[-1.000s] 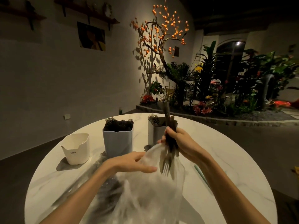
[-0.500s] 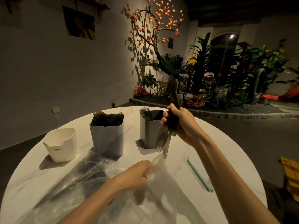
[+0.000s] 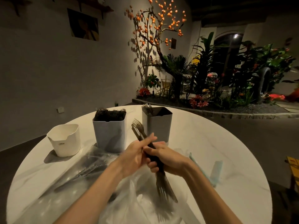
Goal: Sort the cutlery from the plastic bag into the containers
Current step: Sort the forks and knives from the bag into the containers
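Sorting is mid-step: the person holds a mixed bundle (image 3: 152, 152) of cutlery above the bag (image 3: 90, 180), and both hands meet on its dark handles at the middle of the table (image 3: 226, 143).

Largest first. One round white table carries everything. One clear bag lies crumpled across it from 9 o'clock round to 6 o'clock, with more dark cutlery showing dimly through the plastic; how many pieces cannot be told. Three containers stand along the far side: a low white tub (image 3: 65, 139) at 10 o'clock, whose inside cannot be seen, a tall pale box (image 3: 110, 130) at 11 o'clock packed with dark cutlery, and a grey box (image 3: 157, 123) at 12 o'clock with a few pieces in its left corner. One pale blue strip (image 3: 217, 168) lies at 3 o'clock.

The right hand (image 3: 168, 160) is curled round the bundle's handles. The left hand (image 3: 137, 152) lies against the same handles with fingers mostly straight, the fingertips at the upper end; whether it pinches a piece cannot be told. At least two forks (image 3: 137, 125) point up toward 12 o'clock, and several blurred tines hang toward 6 o'clock, so the pieces lie head to tail.

The next move likely calls for drawing out one kind and turning it to match, then dropping it into its box.
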`<state>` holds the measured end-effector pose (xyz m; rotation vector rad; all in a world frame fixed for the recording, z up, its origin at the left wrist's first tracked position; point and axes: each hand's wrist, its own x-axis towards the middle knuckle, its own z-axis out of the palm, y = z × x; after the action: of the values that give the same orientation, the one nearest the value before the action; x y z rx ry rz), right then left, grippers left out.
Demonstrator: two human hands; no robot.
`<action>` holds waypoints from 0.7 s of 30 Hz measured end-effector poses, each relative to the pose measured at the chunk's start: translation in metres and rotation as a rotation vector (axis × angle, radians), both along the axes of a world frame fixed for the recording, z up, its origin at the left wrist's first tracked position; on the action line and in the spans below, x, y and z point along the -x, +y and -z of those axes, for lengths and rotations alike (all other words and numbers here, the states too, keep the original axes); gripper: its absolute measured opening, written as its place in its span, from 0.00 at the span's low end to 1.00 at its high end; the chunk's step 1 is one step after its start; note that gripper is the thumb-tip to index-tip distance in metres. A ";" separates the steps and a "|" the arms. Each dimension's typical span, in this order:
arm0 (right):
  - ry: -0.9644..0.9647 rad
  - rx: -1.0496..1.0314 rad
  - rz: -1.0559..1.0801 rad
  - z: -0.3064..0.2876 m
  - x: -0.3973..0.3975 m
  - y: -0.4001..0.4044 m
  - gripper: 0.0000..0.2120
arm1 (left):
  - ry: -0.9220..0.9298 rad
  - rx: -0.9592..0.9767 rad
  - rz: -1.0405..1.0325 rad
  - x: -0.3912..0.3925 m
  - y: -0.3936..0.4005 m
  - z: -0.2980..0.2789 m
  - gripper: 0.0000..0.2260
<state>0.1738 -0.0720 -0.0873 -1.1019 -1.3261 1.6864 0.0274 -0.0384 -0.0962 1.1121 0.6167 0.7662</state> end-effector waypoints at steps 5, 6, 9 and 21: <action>0.054 -0.045 0.064 0.039 0.015 0.004 0.11 | 0.066 0.034 -0.192 0.002 0.006 0.035 0.16; 0.027 -0.064 0.075 0.042 0.013 0.005 0.12 | 0.020 0.066 -0.199 0.003 0.008 0.040 0.14; -0.206 -0.100 0.107 0.042 0.001 0.003 0.13 | -0.210 0.171 -0.241 0.001 0.016 0.044 0.10; -0.326 -0.110 0.114 0.030 -0.046 -0.009 0.19 | -0.563 0.157 -0.343 0.012 0.017 0.031 0.05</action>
<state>0.2196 -0.0812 -0.1176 -1.4016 -1.5047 1.3739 0.0149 -0.0212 -0.1275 0.6051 0.3789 1.2469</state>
